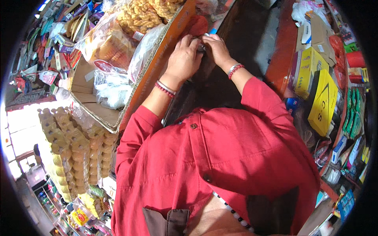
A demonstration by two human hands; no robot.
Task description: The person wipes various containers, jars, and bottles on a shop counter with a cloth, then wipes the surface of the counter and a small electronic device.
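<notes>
My left hand (185, 57) and my right hand (218, 48) are close together beside the orange outer wall of a cardboard box (161, 56). Between them is a small silvery item (201, 47), mostly covered by fingers, so its kind cannot be made out. The fingers of both hands are bent around it. Just beyond the fingertips lies a red item (198, 25), perhaps a cloth or a bag. A small blue piece (213, 31) shows beside my right fingers.
The box to the left holds bagged fried dough twists (138, 16) and clear plastic bags (113, 88). Stacked egg trays (73, 147) stand below it. Along the right, a shelf carries yellow boxes (323, 103) and green packets (352, 113). A dark gap (251, 44) runs between.
</notes>
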